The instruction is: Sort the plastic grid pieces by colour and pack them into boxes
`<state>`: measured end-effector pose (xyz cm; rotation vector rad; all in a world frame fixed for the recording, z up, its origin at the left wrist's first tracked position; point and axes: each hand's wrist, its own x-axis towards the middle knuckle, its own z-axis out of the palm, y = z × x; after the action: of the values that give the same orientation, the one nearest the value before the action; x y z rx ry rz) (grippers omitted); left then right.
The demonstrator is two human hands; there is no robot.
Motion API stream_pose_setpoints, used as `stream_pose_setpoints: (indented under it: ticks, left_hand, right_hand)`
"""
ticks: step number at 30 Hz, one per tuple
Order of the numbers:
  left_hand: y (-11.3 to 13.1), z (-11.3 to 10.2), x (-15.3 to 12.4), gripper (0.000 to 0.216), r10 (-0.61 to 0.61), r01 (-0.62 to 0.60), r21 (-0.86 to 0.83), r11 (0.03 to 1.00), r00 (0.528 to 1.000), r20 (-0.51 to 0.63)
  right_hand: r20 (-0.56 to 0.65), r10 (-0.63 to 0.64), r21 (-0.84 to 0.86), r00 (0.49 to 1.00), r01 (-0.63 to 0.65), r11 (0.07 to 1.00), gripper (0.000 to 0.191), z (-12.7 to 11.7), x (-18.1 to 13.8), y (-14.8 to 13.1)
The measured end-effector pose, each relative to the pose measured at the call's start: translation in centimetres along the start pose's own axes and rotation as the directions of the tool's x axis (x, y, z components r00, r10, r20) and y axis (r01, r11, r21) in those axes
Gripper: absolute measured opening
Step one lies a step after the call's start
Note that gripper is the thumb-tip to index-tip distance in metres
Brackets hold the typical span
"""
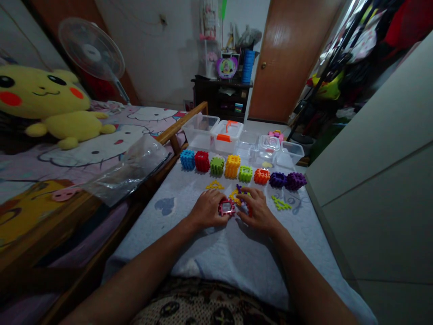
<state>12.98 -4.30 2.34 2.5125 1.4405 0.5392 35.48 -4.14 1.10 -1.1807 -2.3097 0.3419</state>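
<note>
My left hand [207,207] and my right hand [257,208] meet over a red square interlocking piece [227,207] on a pale cloth-covered surface [216,253]; both have their fingers curled onto it. A yellow flat piece [234,195] and a purple bit [239,188] lie just behind the hands. Beyond them stands a row of built cubes: blue [187,159], red [202,161], green [217,165], yellow [232,166], light green [245,174], orange [261,176] and two purple [287,180]. A yellow triangle piece [214,185] and a lime flat piece [280,204] lie loose.
Clear plastic boxes [199,128], one with an orange-handled lid [226,133], stand behind the cubes. A bed with a wooden rail [176,128], a clear plastic bag [133,169] and a yellow plush toy [50,104] lies left. A grey panel [375,180] rises on the right.
</note>
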Motion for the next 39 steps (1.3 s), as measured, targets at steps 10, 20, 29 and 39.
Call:
stream_pose_setpoints:
  ticks: [10, 20, 29, 39]
  left_hand:
    - [-7.3, -8.9, 4.0, 0.037, 0.045, -0.041, 0.077, 0.996, 0.998, -0.053]
    - [-13.2, -12.6, 10.7, 0.039, 0.009, -0.024, 0.185, 0.982, 0.997, 0.083]
    - [-14.7, -12.5, 12.5, 0.041, 0.003, -0.029, 0.124, 0.992, 0.979, 0.204]
    - [-14.9, -13.0, 13.3, 0.039, 0.03, -0.059, 0.109, 0.992, 0.967, 0.251]
  right_hand:
    - [-0.081, 0.058, 0.018, 0.995, -0.057, 0.998, 0.032, -0.4, -0.3, 1.3]
    - [-0.145, 0.059, 0.042, 0.988, -0.054, 0.998, 0.027, -0.4, -0.3, 1.8]
    - [-0.171, 0.069, 0.047, 0.983, -0.062, 0.997, 0.029, -0.6, -0.4, 2.2]
    - [-0.178, 0.099, 0.049, 0.979, -0.092, 0.995, 0.029, -0.5, -0.5, 2.5]
